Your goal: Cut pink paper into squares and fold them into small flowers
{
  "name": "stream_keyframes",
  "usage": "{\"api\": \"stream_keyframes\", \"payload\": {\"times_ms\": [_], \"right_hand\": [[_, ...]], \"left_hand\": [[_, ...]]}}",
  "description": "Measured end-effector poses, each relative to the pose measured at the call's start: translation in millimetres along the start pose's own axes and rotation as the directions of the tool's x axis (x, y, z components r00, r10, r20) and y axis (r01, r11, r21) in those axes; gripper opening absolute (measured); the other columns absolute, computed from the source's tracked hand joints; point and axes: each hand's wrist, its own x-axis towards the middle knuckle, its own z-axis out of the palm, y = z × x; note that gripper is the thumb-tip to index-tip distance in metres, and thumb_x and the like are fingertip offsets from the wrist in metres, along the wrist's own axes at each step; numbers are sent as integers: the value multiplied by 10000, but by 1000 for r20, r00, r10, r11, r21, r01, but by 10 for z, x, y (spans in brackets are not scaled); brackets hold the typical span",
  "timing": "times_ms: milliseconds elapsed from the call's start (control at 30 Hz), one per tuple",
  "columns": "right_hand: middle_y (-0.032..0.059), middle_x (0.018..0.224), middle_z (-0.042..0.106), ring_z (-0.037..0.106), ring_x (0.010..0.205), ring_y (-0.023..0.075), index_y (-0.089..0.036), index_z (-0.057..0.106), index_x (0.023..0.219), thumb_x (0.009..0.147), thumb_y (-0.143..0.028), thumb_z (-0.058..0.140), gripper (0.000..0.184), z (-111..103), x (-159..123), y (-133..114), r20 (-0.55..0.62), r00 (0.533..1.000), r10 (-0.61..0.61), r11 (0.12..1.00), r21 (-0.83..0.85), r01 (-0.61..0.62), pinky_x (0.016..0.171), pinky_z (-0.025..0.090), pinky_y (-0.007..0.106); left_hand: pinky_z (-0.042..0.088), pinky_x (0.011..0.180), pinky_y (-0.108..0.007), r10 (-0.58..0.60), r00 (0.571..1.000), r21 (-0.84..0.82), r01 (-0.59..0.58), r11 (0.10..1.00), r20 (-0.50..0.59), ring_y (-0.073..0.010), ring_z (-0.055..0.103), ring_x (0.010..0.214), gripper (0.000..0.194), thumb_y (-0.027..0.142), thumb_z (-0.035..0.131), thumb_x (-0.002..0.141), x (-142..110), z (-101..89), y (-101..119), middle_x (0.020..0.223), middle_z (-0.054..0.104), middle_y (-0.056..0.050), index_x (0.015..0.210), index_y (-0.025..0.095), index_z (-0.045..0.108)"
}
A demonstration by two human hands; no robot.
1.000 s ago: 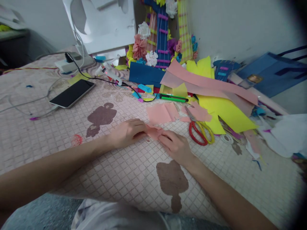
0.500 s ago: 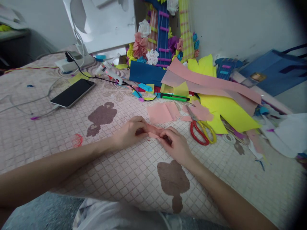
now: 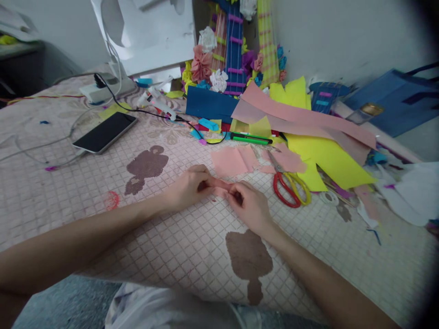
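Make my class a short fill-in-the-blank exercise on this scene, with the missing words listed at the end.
1. The left hand holds one end of the small pink piece; the other end is held by the ____ hand.
2. The scissors have one yellow handle loop and one ____ one.
3. The phone lies on the person's ____ side.
4. The long pink sheets partly cover bright ____ sheets.

Missing words: right; red; left; yellow.

A phone (image 3: 104,132) lay at the frame's left, below a white power strip (image 3: 92,94). A white panel (image 3: 164,41) stood at the upper left, a blue bag (image 3: 393,105) at the upper right.
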Motion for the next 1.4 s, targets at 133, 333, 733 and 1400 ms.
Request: {"api": "stream_keyframes", "payload": {"times_ms": [133,333,733,1400], "right_hand": [[1,723,613,545,621,139,-216,519,703,840,-284,549,156,7,5,2,-15,1000,-5,1000,27,6,549,362,254],[-6,683,590,527,596,137,-214,504,677,823,-307,573,186,23,15,4,-31,999,14,1000,-18,-14,532,339,255],[-10,717,604,545,639,135,-208,522,711,835,-278,559,147,20,9,7,1,999,33,999,-37,-33,566,339,253],[10,840,648,589,711,160,-222,585,880,839,-270,549,73,30,3,-26,17,999,44,998,-48,-43,579,355,262]], "left_hand": [[421,635,-247,2,1000,14,-2,1000,-24,-126,527,716,131,145,580,781,9,32,-18,753,564,-31,650,138,575],[396,613,-245,-11,999,52,13,999,-37,-121,505,680,160,124,595,744,28,56,-21,708,541,-21,601,141,525],[423,655,-257,-22,999,56,24,998,-36,-137,522,718,102,94,575,730,10,47,11,750,564,-36,641,141,554],[452,703,-279,-29,998,43,27,999,60,-158,533,774,124,164,568,800,38,25,71,776,552,-41,833,160,688]]}}
